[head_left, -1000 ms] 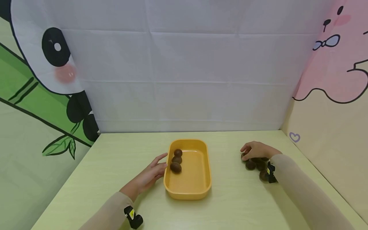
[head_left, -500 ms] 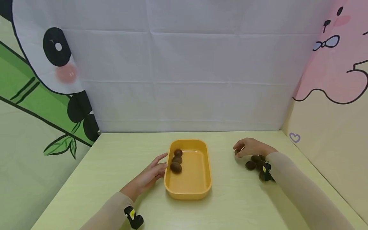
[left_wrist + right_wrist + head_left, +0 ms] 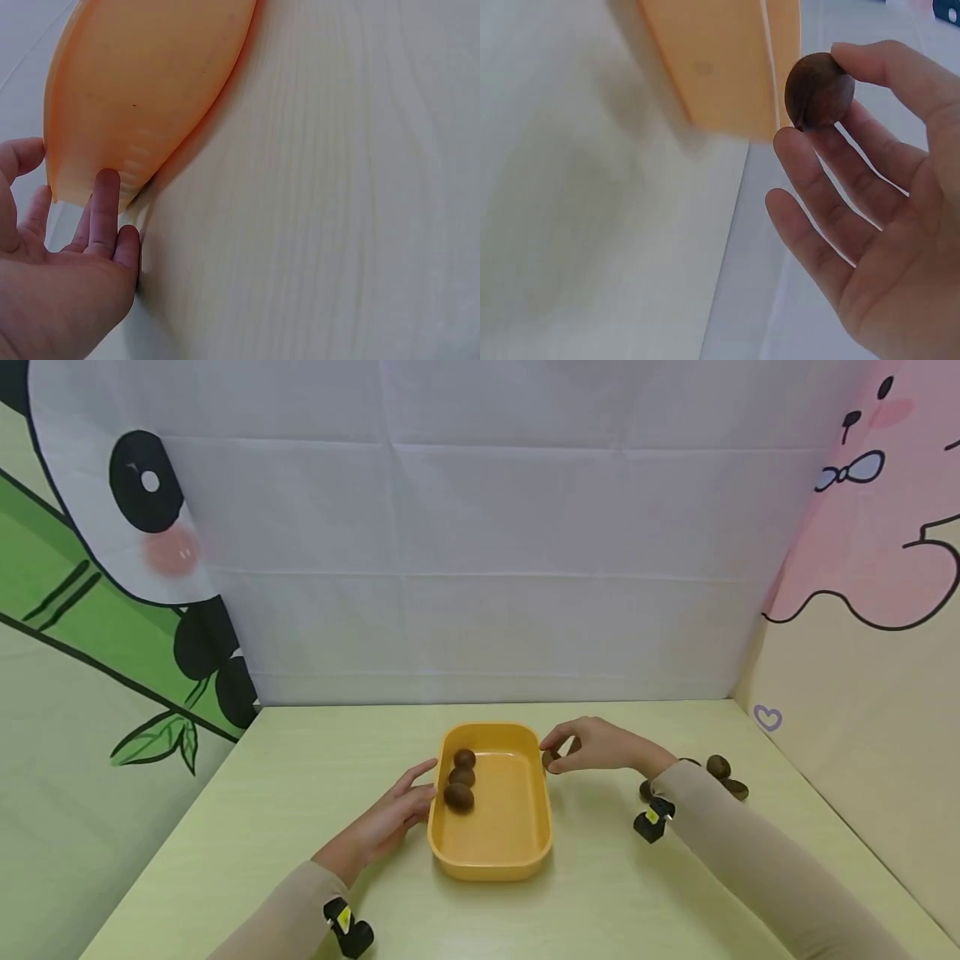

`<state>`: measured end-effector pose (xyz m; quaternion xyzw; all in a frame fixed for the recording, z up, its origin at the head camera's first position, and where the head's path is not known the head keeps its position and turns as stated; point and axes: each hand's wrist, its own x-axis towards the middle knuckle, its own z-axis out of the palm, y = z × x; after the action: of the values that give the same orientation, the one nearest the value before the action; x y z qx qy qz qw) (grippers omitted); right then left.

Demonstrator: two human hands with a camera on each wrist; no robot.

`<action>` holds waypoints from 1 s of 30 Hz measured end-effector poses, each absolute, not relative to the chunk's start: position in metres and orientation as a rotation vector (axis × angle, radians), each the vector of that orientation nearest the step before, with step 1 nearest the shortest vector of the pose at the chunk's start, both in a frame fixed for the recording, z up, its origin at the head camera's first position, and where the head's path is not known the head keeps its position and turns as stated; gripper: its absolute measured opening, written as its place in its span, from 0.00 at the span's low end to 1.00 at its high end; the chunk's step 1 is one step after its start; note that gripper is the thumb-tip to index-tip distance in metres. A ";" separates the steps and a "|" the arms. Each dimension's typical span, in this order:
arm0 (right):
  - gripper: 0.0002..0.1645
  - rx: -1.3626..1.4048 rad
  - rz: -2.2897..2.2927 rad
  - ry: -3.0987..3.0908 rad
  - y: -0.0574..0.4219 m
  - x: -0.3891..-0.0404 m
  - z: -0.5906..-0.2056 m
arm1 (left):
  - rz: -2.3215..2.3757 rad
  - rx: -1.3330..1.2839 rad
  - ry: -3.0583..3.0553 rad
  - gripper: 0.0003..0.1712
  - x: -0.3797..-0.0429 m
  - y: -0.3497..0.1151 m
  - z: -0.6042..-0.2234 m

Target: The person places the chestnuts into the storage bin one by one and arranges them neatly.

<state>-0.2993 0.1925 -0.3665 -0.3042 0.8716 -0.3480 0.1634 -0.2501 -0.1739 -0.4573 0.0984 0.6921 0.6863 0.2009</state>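
My right hand (image 3: 600,745) pinches a round, dark brown chestnut (image 3: 820,91) between thumb and fingertips, right at the right rim of the yellow tray. The other fingers of that hand are spread in the right wrist view. Three more chestnuts (image 3: 459,797) lie in a row along the left side inside the tray (image 3: 491,870). My left hand (image 3: 386,822) rests against the tray's left side, its fingers fairly straight; in the left wrist view a fingertip (image 3: 107,184) touches the outer wall.
Several chestnuts (image 3: 718,767) lie on the pale wooden table (image 3: 300,793) at the right, partly hidden by my right sleeve (image 3: 720,810). A white cloth (image 3: 495,568) stands behind the table, with cartoon-printed panels on both sides.
My right hand has picked a chestnut from the group at the right and carried it left to the tray's rim. The left hand and tray have stayed in place.
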 end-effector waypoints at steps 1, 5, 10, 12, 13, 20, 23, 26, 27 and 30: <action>0.19 -0.883 -1.002 2.476 0.185 -0.295 -0.368 | 1.917 0.272 1.933 0.37 -0.250 -0.174 -0.457; 0.19 -0.967 -1.005 2.465 0.155 -0.280 -0.378 | 1.908 0.265 1.938 0.36 -0.249 -0.174 -0.456; 0.18 -1.049 -0.951 2.512 0.132 -0.267 -0.390 | 1.911 0.258 1.943 0.37 -0.249 -0.176 -0.456; 0.18 -1.044 -0.945 2.524 0.128 -0.265 -0.393 | 1.912 0.259 1.940 0.37 -0.249 -0.176 -0.456; 0.19 -1.038 -0.946 2.527 0.128 -0.264 -0.393 | 1.911 0.259 1.938 0.37 -0.249 -0.176 -0.456; 0.20 -1.018 -0.975 2.512 0.131 -0.267 -0.394 | 1.897 0.296 1.946 0.37 -0.248 -0.177 -0.457; 0.20 -1.006 -0.967 2.515 0.133 -0.268 -0.394 | 1.889 0.332 1.940 0.37 -0.247 -0.177 -0.457; 0.19 -0.998 -0.942 2.554 0.132 -0.270 -0.394 | 1.895 0.337 1.937 0.37 -0.248 -0.176 -0.458; 0.19 -0.996 -0.934 2.575 0.132 -0.270 -0.394 | 1.898 0.332 1.938 0.37 -0.248 -0.176 -0.458; 0.17 -1.003 -0.909 2.634 0.128 -0.270 -0.392 | 1.900 0.313 1.948 0.37 -0.249 -0.175 -0.459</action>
<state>-0.2705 0.1276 -0.3921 -0.3371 0.8859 -0.3057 0.0899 -0.2495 -0.1749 -0.4591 0.1120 0.6968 0.6797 0.1999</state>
